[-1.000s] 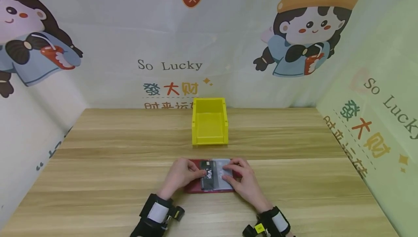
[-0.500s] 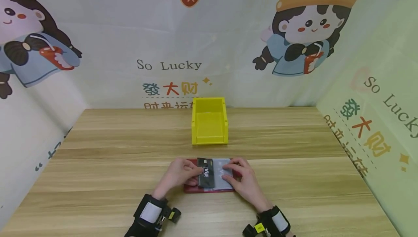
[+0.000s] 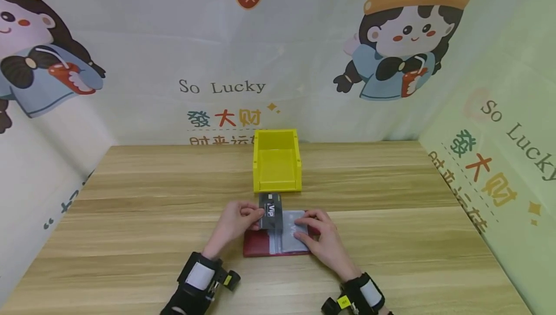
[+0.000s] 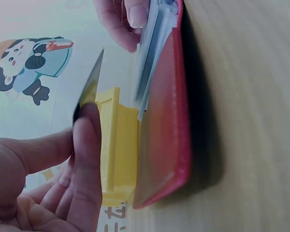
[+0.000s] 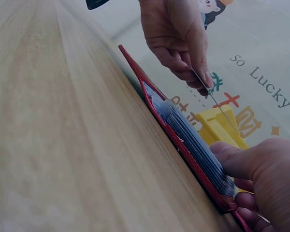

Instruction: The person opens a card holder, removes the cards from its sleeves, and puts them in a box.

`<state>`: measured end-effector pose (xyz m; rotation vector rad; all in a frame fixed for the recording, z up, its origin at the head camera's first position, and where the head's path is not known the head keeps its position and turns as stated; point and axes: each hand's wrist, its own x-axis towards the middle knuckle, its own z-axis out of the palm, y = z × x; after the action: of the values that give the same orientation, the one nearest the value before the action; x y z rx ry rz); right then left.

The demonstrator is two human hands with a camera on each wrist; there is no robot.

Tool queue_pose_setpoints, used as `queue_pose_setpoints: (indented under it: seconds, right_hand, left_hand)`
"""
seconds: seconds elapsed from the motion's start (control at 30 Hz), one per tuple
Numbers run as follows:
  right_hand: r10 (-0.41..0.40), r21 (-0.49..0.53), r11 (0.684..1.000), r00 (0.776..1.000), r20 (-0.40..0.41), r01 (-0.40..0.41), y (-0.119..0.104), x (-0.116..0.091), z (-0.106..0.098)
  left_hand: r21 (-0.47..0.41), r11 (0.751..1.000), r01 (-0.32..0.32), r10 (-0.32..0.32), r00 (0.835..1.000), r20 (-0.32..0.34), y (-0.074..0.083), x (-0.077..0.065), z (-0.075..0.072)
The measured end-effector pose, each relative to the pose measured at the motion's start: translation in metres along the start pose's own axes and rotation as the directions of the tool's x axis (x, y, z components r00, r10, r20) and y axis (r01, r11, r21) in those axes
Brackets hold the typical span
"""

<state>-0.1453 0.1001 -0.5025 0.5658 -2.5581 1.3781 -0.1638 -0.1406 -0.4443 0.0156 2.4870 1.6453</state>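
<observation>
A dark card printed "Vip" (image 3: 270, 212) is pinched by my left hand (image 3: 234, 224) between thumb and fingers. In the left wrist view the card (image 4: 91, 79) appears nearly edge-on, raised apart from the holder. Below it, a red card holder (image 3: 256, 244) lies spread on the table, with a stack of clear plastic sleeves (image 3: 290, 241) on its right half. My right hand (image 3: 325, 240) holds that side. In the right wrist view its thumb presses on the sleeves (image 5: 195, 140), while the other fingers curl at the holder's edge.
Just behind the holder stands a yellow open-fronted bin (image 3: 278, 185) on the wooden table (image 3: 173, 189). A printed cloth backdrop (image 3: 304, 64) rises along the table's back and sides. Each wrist wears a black strap with a small camera.
My left hand has drawn the card out of the sleeve area, first slightly left, then away toward the yellow bin. The right hand has stayed on the sleeves.
</observation>
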Motion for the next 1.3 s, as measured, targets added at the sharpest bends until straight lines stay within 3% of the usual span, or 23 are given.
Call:
queue_pose_setpoints:
  seconds: [0.2,0.4,0.6,0.77,1.17,1.3]
  right_hand:
    - [0.021,0.002,1.0,1.0,0.015,-0.021,-0.001,0.001,0.0]
    - [0.037,0.024,0.999,0.999,0.032,-0.038,-0.001,0.002,-0.001]
    - [0.05,0.026,0.998,0.998,0.032,-0.051,-0.001,0.002,0.0]
    - [0.027,0.014,1.0,0.999,0.018,-0.027,0.0,0.002,0.0]
    - [0.035,0.03,0.999,0.999,0.019,-0.036,-0.001,0.0,0.0]
    - [0.046,0.034,0.998,0.999,0.021,-0.047,-0.001,0.0,-0.001]
  left_hand:
    - [0.094,0.992,-0.081,0.092,0.989,-0.118,0.009,0.012,0.004]
    - [0.222,0.967,-0.125,0.168,0.969,-0.184,0.024,0.028,0.005]
    - [0.271,0.956,-0.115,0.172,0.965,-0.199,0.044,0.046,0.009]
    - [0.309,0.941,-0.136,0.21,0.952,-0.223,0.054,0.064,0.014]
    - [0.441,0.882,-0.163,0.282,0.934,-0.22,0.064,0.092,0.026]
    - [0.495,0.851,-0.175,0.307,0.931,-0.198,0.066,0.1,0.03]
